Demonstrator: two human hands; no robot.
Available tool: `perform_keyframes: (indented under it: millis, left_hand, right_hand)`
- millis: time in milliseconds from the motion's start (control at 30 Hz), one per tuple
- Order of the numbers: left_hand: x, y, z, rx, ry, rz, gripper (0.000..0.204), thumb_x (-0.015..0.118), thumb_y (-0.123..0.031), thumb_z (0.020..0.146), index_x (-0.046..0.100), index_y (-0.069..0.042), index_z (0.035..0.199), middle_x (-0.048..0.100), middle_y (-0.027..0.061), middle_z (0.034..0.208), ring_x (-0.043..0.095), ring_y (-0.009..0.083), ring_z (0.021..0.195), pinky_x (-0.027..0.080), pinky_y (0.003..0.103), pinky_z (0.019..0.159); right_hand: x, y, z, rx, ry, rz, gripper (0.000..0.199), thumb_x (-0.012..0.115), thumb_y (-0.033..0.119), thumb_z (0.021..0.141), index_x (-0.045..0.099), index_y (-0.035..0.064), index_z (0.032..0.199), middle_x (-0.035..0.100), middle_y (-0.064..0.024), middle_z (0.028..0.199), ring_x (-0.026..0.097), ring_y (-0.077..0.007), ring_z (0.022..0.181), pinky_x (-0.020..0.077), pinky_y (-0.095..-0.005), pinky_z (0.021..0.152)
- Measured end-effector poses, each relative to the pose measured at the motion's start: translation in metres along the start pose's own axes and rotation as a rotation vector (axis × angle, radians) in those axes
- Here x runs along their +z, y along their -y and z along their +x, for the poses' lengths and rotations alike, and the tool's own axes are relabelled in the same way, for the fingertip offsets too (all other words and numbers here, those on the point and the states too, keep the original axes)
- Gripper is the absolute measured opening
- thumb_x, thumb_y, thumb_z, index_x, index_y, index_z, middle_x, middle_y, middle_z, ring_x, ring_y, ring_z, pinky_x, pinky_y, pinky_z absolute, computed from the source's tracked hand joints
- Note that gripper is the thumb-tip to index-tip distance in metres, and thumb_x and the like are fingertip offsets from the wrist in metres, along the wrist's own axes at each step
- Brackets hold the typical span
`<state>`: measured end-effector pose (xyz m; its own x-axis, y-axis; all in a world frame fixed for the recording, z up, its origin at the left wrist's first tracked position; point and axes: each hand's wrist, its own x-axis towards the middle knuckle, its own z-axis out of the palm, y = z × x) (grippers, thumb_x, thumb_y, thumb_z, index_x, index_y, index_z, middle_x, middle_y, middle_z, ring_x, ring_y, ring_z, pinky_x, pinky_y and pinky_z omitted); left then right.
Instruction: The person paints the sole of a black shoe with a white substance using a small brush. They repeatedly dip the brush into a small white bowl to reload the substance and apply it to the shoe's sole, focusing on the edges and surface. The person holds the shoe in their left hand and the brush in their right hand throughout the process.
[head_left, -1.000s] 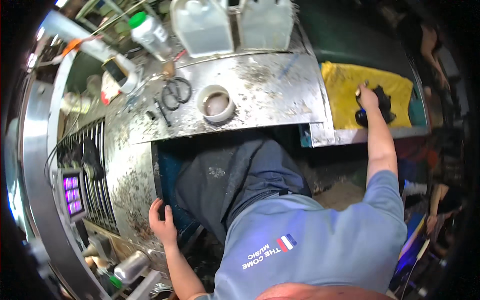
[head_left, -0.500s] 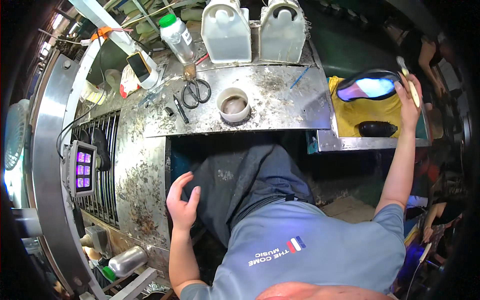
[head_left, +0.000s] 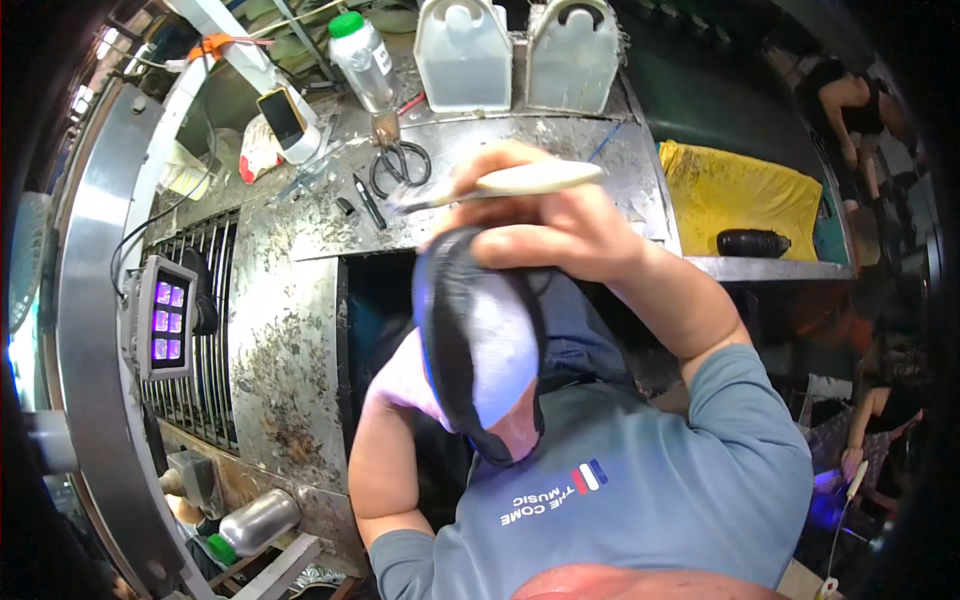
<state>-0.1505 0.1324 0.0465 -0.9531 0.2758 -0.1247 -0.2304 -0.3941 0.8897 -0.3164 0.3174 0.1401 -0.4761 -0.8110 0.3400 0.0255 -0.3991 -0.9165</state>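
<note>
Above a stained steel workbench (head_left: pixel 290 330), the right hand (head_left: pixel 560 235) clamps a pale-handled knife (head_left: pixel 500 185) and a dark-rimmed face shield (head_left: pixel 480 340); the left hand's (head_left: pixel 405 385) grip is hidden behind it. Scissors (head_left: pixel 400 165) and two jugs (head_left: pixel 465 50) sit behind.

A scratched, stained grey sheet-metal workbench (head_left: pixel 290 330) with a dull, blotchy finish is seen, edged by a smoother brushed-steel curved rail (head_left: pixel 85 330). Two translucent white plastic jugs (head_left: pixel 462 55) look matt. A pale, smooth wooden-looking handle (head_left: pixel 530 180) is gripped in the right hand (head_left: pixel 560 225). A crumpled yellow cloth (head_left: pixel 735 190) looks soft and matt. Black-handled metal scissors (head_left: pixel 400 165) appear glossy.
</note>
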Motion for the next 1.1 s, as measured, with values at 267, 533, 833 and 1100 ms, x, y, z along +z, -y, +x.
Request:
perform_keyframes:
  millis: [267, 533, 833, 1100]
  left_hand:
    - [-0.009, 0.131, -0.085, 0.037, -0.351, -0.585, 0.072, 0.083, -0.037, 0.079, 0.055, 0.003, 0.132, 0.068, 0.0155, 0.116, 0.068, 0.0283, 0.103, 0.057, 0.04, 0.09]
    - [0.003, 0.126, -0.123, 0.105, -0.432, -0.533, 0.106, 0.097, -0.039, 0.056, 0.048, 0.002, 0.14, 0.064, 0.0241, 0.125, 0.066, 0.0349, 0.112, 0.056, 0.047, 0.097]
    - [0.017, 0.127, -0.121, 0.237, -0.481, -0.604, 0.106, 0.099, -0.027, 0.055, 0.046, -0.003, 0.143, 0.062, 0.0207, 0.13, 0.06, 0.0358, 0.122, 0.053, 0.05, 0.099]
    - [0.021, 0.092, -0.107, 0.481, -0.771, 0.206, 0.072, 0.084, -0.03, 0.08, 0.047, 0.001, 0.134, 0.064, 0.0226, 0.123, 0.065, 0.0385, 0.112, 0.056, 0.049, 0.095]
  right_hand:
    - [-0.053, -0.029, 0.019, 0.206, -0.177, -0.606, 0.039, 0.071, 0.043, 0.093, 0.071, 0.0057, 0.104, 0.074, -0.0068, 0.086, 0.072, -0.0161, 0.085, 0.0554, -0.0303, 0.075]
    - [-0.1, -0.084, 0.033, 0.143, -0.045, -1.297, 0.027, 0.073, 0.036, 0.086, 0.076, 0.0138, 0.101, 0.075, -0.0088, 0.092, 0.071, -0.0278, 0.087, 0.0554, -0.0384, 0.078]
    - [-0.09, -0.089, 0.043, 0.057, -0.109, -1.331, 0.022, 0.073, 0.034, 0.084, 0.076, 0.0182, 0.098, 0.074, -0.0081, 0.093, 0.07, -0.0298, 0.088, 0.0558, -0.0404, 0.077]
    - [-0.095, -0.086, 0.026, 0.084, -0.084, -1.355, 0.022, 0.074, 0.032, 0.085, 0.077, 0.0155, 0.1, 0.075, -0.0074, 0.096, 0.071, -0.0275, 0.09, 0.056, -0.0368, 0.08]
